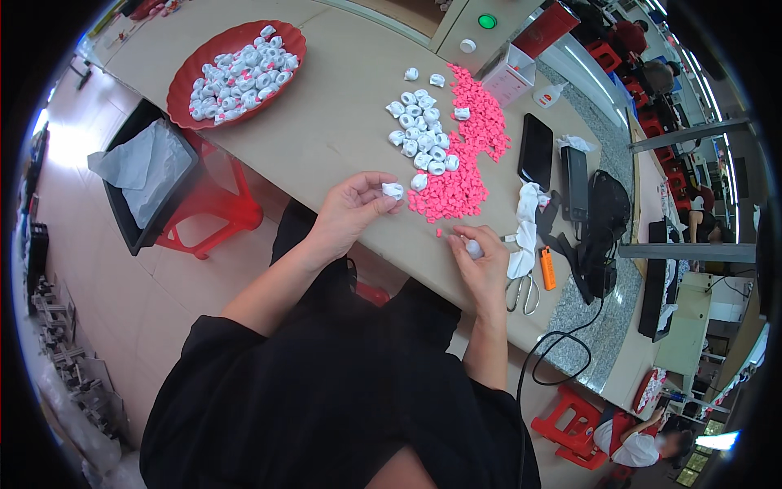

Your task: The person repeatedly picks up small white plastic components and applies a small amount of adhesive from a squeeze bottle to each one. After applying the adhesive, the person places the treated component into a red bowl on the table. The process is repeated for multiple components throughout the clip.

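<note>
My left hand [356,205] pinches a small white piece [393,191] with grey marks between thumb and fingers, over the table's near edge. My right hand [483,262] is closed around a small tool with a whitish rounded end [474,248]; the rest of it is hidden by the fingers. Just off those fingertips is a single pink bit [440,233]; I cannot tell whether it touches the tool. Beyond both hands spreads a pile of small pink pieces [450,191]. Against its left side lies a cluster of white ring-like pieces [420,122], a few resting on the pink.
A red scalloped bowl [181,104] of white pieces with pink bits stands far left. Right of the pile lie a black phone [535,151], a black power bank [574,183], an orange lighter [546,269], scissors [523,295] and a cable [562,334]. A black bin [134,204] sits on a red stool.
</note>
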